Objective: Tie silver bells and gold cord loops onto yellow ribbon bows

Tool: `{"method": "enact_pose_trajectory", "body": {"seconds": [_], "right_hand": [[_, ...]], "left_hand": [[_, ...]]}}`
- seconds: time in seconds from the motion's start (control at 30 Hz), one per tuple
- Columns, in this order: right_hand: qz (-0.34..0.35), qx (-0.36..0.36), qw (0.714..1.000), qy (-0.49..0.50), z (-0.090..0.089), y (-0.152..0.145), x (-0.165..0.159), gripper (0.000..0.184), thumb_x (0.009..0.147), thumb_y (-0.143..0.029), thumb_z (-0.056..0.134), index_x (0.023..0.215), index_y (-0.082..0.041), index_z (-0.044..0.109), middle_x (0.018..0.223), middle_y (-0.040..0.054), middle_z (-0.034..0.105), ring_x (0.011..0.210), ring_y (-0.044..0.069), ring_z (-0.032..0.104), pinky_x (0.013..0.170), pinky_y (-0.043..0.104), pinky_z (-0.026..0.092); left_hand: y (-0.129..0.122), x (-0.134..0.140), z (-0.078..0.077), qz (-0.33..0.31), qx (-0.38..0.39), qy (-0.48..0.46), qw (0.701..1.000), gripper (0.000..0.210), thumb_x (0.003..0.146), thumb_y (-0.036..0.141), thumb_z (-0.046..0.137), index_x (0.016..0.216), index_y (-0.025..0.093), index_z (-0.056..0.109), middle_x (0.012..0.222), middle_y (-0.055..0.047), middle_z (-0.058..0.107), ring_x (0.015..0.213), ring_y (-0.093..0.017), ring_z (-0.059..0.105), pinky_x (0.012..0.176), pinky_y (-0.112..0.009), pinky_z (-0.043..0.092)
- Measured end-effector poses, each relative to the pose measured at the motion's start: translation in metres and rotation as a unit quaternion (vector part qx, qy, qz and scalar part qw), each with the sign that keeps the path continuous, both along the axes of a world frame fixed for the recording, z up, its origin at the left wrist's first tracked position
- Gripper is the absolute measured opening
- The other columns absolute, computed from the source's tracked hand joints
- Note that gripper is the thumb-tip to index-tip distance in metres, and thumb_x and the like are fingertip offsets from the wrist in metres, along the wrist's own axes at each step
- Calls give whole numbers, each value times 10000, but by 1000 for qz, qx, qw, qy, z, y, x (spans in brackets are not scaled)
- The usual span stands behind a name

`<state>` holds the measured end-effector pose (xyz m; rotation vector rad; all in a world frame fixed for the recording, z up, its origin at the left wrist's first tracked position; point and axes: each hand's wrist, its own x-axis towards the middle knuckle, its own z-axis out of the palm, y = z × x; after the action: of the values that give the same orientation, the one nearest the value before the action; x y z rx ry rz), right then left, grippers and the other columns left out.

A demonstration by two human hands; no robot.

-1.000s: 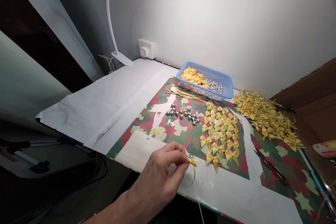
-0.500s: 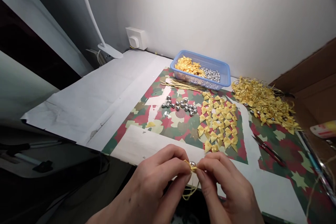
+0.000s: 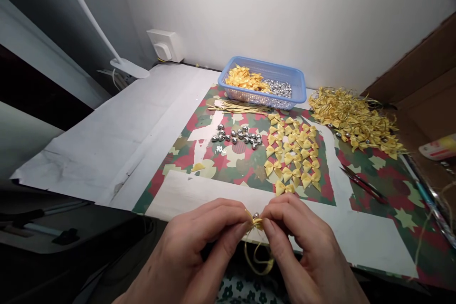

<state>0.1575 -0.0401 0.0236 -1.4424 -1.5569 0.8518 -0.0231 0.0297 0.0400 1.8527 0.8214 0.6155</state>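
Observation:
My left hand (image 3: 203, 242) and my right hand (image 3: 302, 242) meet at the table's front edge, thumbs and index fingers pinched. Between them they hold a thin yellow cord (image 3: 257, 223), bunched at the fingertips, with a loop hanging down. A small silver bell (image 3: 255, 215) sits at the bunched cord; fingers hide part of it. Just beyond my right hand, yellow ribbon bows (image 3: 292, 158) lie in rows on a camouflage-patterned mat (image 3: 228, 164). Several loose silver bells (image 3: 245, 137) lie left of the bows.
Behind the mat stands a blue basket (image 3: 299, 83) with bows and bells. Yellow cords (image 3: 238, 107) lie before it. At right are a heap of corded bows (image 3: 356, 118) and a slim pointed tool (image 3: 363, 184). A white lamp (image 3: 128, 67) stands back left.
The camera view has shifted, so the table appears farther left and slightly higher. The hanging cord loop now shows larger and lower. Both hands keep their pinch, with fingertips slightly farther apart.

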Motion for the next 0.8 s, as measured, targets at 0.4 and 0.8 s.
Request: {"method": "enact_pose_trajectory", "body": {"seconds": [0.4, 0.8], "right_hand": [[-8, 38, 999, -18, -4, -2, -3, 181, 954, -54, 477, 885, -206, 546, 858, -4, 546, 764, 114, 553, 681, 216, 456], [-70, 100, 992, -39, -11, -3, -13, 193, 957, -44, 446, 950, -210, 546, 879, 22, 525, 744, 134, 555, 661, 248, 479]], "left_hand": [[-4, 1, 4, -23, 55, 64, 996, 137, 908, 91, 593, 947, 217, 629, 879, -4, 673, 801, -153, 687, 694, -221, 577], [-11, 2, -2, 19, 107, 37, 993, 268, 920, 35, 522, 1049, 269, 542, 1005, 1, 673, 876, -134, 700, 771, -194, 582]]}}
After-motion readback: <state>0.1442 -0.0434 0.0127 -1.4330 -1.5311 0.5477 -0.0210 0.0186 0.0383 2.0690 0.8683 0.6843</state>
